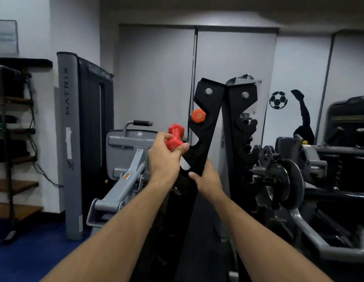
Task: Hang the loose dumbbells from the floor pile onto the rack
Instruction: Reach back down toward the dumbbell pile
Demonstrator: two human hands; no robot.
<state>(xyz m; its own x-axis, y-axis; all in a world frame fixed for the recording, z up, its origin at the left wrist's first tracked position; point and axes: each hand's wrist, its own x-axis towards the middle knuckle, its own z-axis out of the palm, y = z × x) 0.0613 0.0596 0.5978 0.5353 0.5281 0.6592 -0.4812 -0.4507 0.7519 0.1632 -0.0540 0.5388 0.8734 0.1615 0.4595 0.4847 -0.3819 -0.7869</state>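
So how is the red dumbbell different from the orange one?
The red dumbbell is gripped in the left hand, off the rack; the orange dumbbell already sits in a rack notch. The red one shows its handle and both ends; the orange one shows just one end. The red one sits lower. Both have six-sided ends.

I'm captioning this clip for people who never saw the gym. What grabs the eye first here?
The red dumbbell in the left hand, raised beside the black rack at centre frame. Just above it, an orange dumbbell already sits in a notch, while the right hand grips the rack's edge lower down.
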